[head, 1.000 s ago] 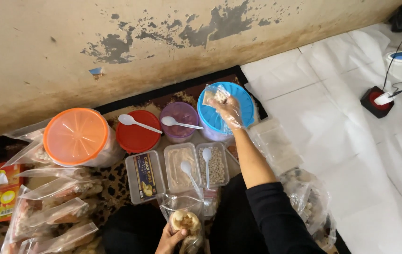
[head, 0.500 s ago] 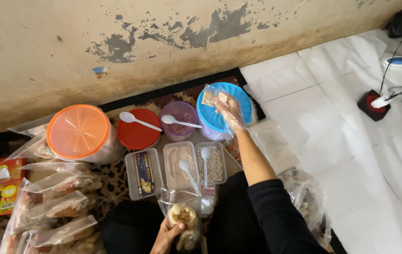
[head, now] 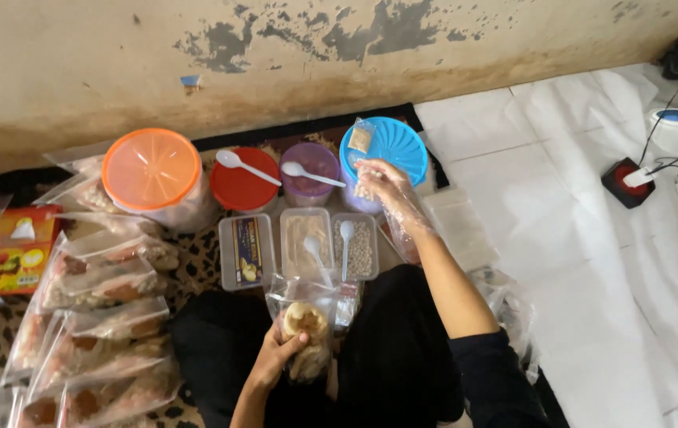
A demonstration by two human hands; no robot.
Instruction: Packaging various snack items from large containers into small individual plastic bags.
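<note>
My right hand (head: 386, 185), in a thin clear plastic glove, hovers at the near edge of the blue-lidded tub (head: 393, 143) and pinches a small clear packet of pale crumbs (head: 367, 189). A second small packet (head: 360, 138) lies on the blue lid. My left hand (head: 275, 354) grips a clear plastic bag with round pale pastries (head: 306, 329) in my lap. Just beyond that bag stand three open rectangular boxes (head: 304, 242), two of them with white spoons in them.
An orange-lidded tub (head: 152, 170), a red-lidded tub (head: 244, 180) and a purple tub (head: 310, 170) stand by the stained wall, two with white spoons on top. Filled clear bags (head: 105, 317) lie at left. At right, a white sheet (head: 593, 238) holds a red socket (head: 628, 178) and cables.
My right hand has left one small packet on the blue lid and drawn back toward me, holding another. The view has shifted downward.
</note>
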